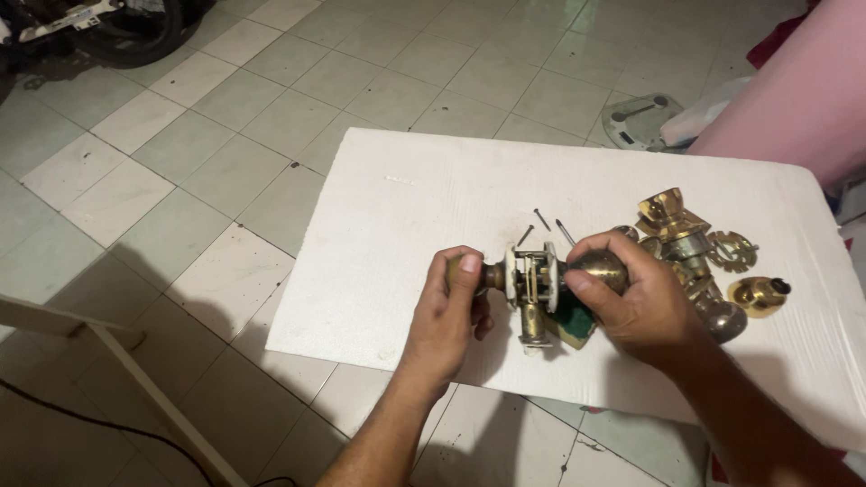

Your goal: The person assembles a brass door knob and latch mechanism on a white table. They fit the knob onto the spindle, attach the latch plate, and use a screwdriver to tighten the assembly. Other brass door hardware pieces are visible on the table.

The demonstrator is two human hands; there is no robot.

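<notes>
Hands of the person meet over a white board (406, 207) that lies on the tiled floor (180, 180), and everything else I place from this board; the left hand (448, 311) is closed around a brass knob (465, 267) at one end of a door lock assembly (532, 284), thumb on top and fingers curled under it; the right hand (636, 302) is wrapped over the second brass knob (600, 266) at the other end, thumb pressing on its near side; the assembly is held between both hands just above the middle of the board, near its front edge, with a short brass latch part pointing down toward the person; under it, touching the board, is a small dark green piece (573, 320), partly hidden by the right hand.

Just behind the assembly, on the board, lie three thin dark screws (541, 219), apart from each other; toward the right end of the board is a heap of brass lock parts (686, 239), and beside them a round toothed brass plate (732, 251) and a small brass cap (758, 295); a dull metal knob (726, 320) lies just beside the right wrist.

Beyond the far right corner of the board, on the floor, stands a round glass scale (636, 122); pink cloth (794, 90) rises behind it; off the left side of the board a pale wooden frame (99, 343) casts a shadow on the tiles.
</notes>
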